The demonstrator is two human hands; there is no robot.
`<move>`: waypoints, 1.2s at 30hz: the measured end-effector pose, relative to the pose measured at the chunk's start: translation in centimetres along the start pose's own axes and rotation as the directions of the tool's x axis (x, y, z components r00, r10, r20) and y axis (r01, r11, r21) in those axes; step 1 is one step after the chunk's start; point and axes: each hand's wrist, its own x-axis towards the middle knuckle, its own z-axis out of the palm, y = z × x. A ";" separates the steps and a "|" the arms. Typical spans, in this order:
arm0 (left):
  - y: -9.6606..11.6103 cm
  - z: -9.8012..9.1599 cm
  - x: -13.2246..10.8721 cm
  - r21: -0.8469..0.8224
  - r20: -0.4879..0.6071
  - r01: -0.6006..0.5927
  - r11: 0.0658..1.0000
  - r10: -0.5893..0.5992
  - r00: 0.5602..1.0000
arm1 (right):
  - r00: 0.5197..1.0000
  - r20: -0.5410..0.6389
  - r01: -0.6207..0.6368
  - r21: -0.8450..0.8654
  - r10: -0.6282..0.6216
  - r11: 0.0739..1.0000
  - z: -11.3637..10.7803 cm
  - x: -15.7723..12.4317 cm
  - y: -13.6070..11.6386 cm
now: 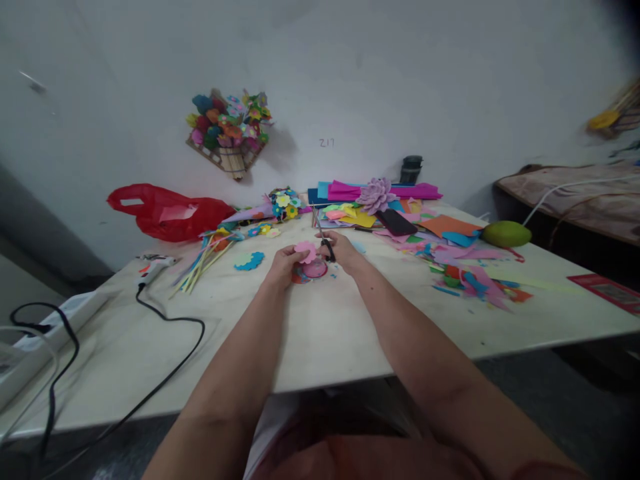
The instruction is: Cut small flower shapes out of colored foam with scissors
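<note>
Between the fingers of my left hand (285, 264) is a pink flower-shaped paper cutout (307, 252) with a scalloped edge. My right hand (340, 252) grips a pair of scissors (327, 249) by the black handles, blades pointing up and away. The two hands are close together over the middle of the table. Below them lies a round pink piece (315, 269), partly covered by my left hand and the cutout. Blue and pale green scalloped cutouts (250, 261) rest on the table to the left.
On the left are a glue gun (156, 270) with a black cord, a power strip (55, 333) and a red plastic bag (170, 212). Paper scraps (475, 280), a dark phone (395, 222) and a green fruit-like object (507, 234) lie right. A purple paper flower (376, 195) sits at the back.
</note>
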 end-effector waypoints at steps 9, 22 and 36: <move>0.3 0.2 0.1 -0.127 -0.116 -0.059 0.990 0.044 0.992 | 0.989 0.128 -0.052 -0.147 0.071 0.988 -0.7 -0.1 0.5; 1.0 0.5 -0.2 -0.248 -0.170 -0.040 0.968 -0.003 0.985 | 0.939 0.313 -0.030 -0.332 0.141 0.943 -1.2 -0.6 0.0; 0.5 0.1 0.4 -0.259 -0.173 -0.018 0.966 -0.028 0.985 | 0.952 0.289 0.033 -0.432 0.103 0.901 -1.1 0.1 1.1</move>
